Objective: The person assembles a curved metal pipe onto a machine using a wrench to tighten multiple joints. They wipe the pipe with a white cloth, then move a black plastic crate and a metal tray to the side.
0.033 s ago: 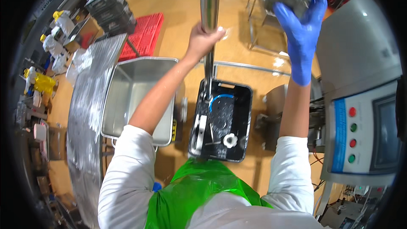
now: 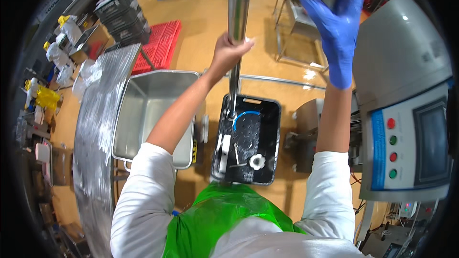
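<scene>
From here I see dark crates (image 2: 123,19) stacked by a red pallet (image 2: 164,47), a steel tub (image 2: 158,93) beside a shiny bench (image 2: 101,119), and a button-studded control panel (image 2: 405,160).

The head view looks steeply down from the wearer's own head, facing forward over the green apron (image 2: 229,210), which lies nearest. The left grip (image 2: 227,53) and right grip (image 2: 338,28) show at close range, the black tray (image 2: 264,134) lower down near the middle. Beyond, the view takes in the far floor (image 2: 205,16). The wide fisheye bends the desk (image 2: 98,138) at left and the control panel (image 2: 405,131) at right, with dark curved corners.
</scene>
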A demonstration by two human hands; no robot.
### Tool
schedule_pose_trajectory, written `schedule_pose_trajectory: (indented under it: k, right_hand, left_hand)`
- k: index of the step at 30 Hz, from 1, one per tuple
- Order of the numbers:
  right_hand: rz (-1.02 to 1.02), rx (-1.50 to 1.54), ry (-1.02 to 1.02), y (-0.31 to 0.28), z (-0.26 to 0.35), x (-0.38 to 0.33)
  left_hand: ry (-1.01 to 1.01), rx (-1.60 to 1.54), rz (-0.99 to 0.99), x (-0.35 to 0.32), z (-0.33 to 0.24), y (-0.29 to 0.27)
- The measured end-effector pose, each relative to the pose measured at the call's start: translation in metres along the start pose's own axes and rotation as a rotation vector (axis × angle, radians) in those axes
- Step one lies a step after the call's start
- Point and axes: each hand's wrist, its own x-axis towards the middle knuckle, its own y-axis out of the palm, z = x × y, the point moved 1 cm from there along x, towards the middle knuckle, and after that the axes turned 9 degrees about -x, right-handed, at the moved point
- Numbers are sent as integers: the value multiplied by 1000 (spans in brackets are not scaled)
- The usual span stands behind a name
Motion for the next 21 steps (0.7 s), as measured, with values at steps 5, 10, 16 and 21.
schedule_pose_trajectory:
  k: [5,10,16,21]
  right_hand:
    - [311,-122,118,41,63,50]
    - [515,-434,179,58,-3,19]
    - [370,-573,341,65,-56,-126]
    - [263,-354,374,94,-95,-238]
  left_hand:
    - [10,-4,152,-6,-18,12]
    - [80,103,283,-23,-21,-4]
    - [57,-277,113,-54,-53,-49]
    - [144,107,222,-85,-27,-15]
